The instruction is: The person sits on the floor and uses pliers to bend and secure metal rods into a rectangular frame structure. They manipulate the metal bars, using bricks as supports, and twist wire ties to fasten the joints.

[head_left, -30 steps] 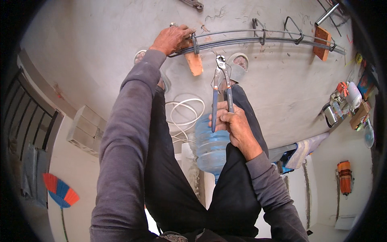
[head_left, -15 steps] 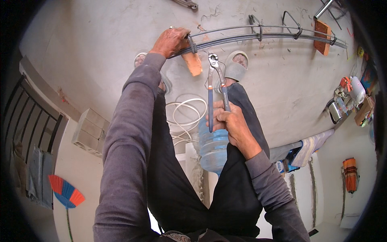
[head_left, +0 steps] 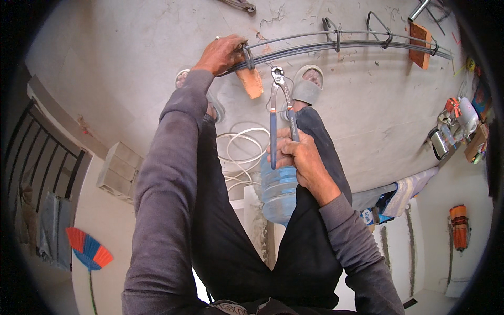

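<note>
A long bundle of dark steel rebar point(head_left: 302, 50) lies across the far side, with bent stirrups point(head_left: 337, 41) around it. My left hand point(head_left: 220, 54) is closed around its left end, beside the stirrup point(head_left: 248, 56) there; its fingertips are partly hidden. Under that end sits an orange brick piece point(head_left: 250, 84), and another brick point(head_left: 419, 45) props the right end. My right hand point(head_left: 306, 155) holds a pair of end-cutting pincers point(head_left: 278, 77) by the blue handles, which are spread apart. Their jaws point at the rebar without touching it. A thin wire loop hangs around the pincers.
Between my legs are a blue water jug point(head_left: 279, 194) and a coiled white hose point(head_left: 239, 149). Hollow blocks point(head_left: 119, 170) and a red-blue broom point(head_left: 90, 249) stand left. Assorted items point(head_left: 464, 118) sit at far right. Wire scraps litter the floor.
The view has shifted slightly. The pincers and my right hand have moved a little upward, with the handles still apart. My left hand stays at the rebar end.
</note>
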The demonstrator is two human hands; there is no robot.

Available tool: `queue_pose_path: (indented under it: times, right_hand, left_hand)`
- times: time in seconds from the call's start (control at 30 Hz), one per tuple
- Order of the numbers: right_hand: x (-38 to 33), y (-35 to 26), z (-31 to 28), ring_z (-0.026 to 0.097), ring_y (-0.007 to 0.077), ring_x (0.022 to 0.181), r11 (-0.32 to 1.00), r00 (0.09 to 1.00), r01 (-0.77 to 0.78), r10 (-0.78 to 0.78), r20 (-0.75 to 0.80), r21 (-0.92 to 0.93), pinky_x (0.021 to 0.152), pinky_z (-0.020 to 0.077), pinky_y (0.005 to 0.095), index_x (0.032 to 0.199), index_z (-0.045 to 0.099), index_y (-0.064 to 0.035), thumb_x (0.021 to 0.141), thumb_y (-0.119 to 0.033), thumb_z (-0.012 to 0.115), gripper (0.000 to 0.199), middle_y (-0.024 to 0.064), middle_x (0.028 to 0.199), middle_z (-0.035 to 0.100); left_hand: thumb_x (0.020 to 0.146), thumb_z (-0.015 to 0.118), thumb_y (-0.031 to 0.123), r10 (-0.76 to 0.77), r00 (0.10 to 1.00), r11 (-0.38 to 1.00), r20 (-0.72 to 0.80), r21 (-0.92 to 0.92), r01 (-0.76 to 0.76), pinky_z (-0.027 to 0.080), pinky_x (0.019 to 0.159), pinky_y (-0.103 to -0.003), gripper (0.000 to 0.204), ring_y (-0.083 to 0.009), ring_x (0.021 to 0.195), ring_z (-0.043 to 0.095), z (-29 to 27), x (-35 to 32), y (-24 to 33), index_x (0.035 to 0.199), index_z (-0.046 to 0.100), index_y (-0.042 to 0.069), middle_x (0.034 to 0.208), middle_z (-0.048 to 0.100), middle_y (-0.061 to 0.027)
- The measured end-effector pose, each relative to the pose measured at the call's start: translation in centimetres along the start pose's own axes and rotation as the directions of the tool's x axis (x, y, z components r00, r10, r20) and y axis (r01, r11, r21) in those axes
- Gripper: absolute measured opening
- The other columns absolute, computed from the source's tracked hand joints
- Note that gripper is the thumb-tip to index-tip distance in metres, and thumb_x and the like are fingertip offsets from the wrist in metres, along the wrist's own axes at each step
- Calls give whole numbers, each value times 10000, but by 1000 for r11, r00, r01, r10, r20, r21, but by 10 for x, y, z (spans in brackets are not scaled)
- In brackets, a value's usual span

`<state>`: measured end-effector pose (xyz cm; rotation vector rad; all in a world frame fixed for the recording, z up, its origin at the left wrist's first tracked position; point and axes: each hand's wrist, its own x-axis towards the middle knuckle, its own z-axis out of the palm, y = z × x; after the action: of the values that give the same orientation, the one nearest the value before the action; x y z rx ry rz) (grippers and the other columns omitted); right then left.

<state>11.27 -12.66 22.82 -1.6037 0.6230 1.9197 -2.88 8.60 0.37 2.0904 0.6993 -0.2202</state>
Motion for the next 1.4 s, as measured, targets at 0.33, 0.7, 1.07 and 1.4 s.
queue_pose_path:
  times: [0.33, 0.7, 1.07, 1.4]
  right_hand:
    - [-1, 0, 3, 693, 236, 765, 992, 999, 37, -32, -43, 124, 628, 565, 313, 1180, 542, 103, 807, 0, 456, 396, 191, 947, 683]
    - [0, 1, 3, 688, 228, 768, 996, 999, 35, -32, -35, 83, 639, 570, 318, 1172, 542, 115, 814, -19, 479, 386, 190, 943, 676]
    - [0, -4, 3, 690, 230, 766, 998, 999, 16, -14, -34, 60, 637, 566, 304, 1172, 543, 95, 819, -15, 472, 376, 186, 946, 676]
    - [2, -4, -4, 692, 220, 778, 996, 1000, 12, -10, -22, 93, 620, 589, 278, 1214, 493, 84, 825, 22, 431, 398, 182, 975, 670]
  left_hand:
    - [876, 685, 119, -766, 545, 642, -341, -347, 684, 555, 758, -433, 294, -316, 943, 686, 35, -71, -4, 1124, 644, -33, 1095, 657, -221]
    - [908, 553, -36, -926, 239, -218, 292, -931, 293, 643, 511, -374, 169, -232, 609, 657, 63, -66, -3, 1039, 539, -142, 890, 638, -178]
    - [924, 594, 9, -901, 345, -161, 263, -942, 295, 657, 572, -379, 111, -237, 695, 672, 65, -88, 4, 959, 558, -90, 876, 614, -153]
    - [908, 570, 2, -823, 254, -505, 509, -859, 84, 654, 684, -476, 128, -234, 681, 631, 73, -83, -15, 1018, 561, -62, 884, 592, -127]
